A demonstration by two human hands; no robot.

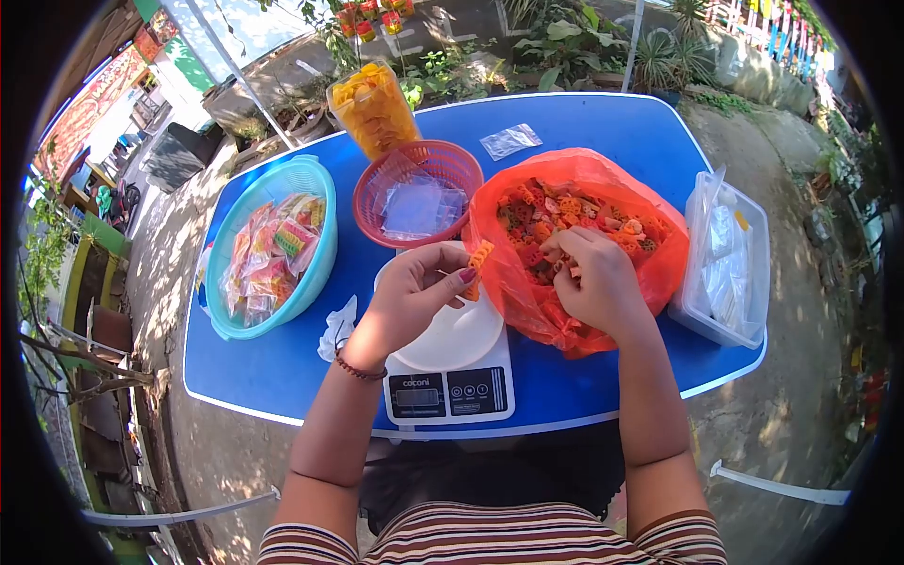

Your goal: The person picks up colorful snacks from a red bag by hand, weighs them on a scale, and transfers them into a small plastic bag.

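My left hand (424, 287) pinches orange wheel-patterned snack pieces (480, 255) above a white plate (450, 334), which rests on a digital kitchen scale (450, 395). Inside an open red-orange plastic bag (527, 325), my right hand (598, 278) reaches into a heap of orange and red snack pieces (565, 209). Its fingers are bent together at the heap, and what lies between them is too small to make out. Behind the scale, a red basket (370, 218) holds small clear plastic packets (421, 207).
A turquoise basket (218, 273) with filled snack packets stands at the left, beside crumpled white plastic (337, 328). At the back are a jar of yellow-orange chips (375, 108) and a clear packet (510, 141). A clear box (756, 273) with plastic bags sits at the right of the blue table (584, 395).
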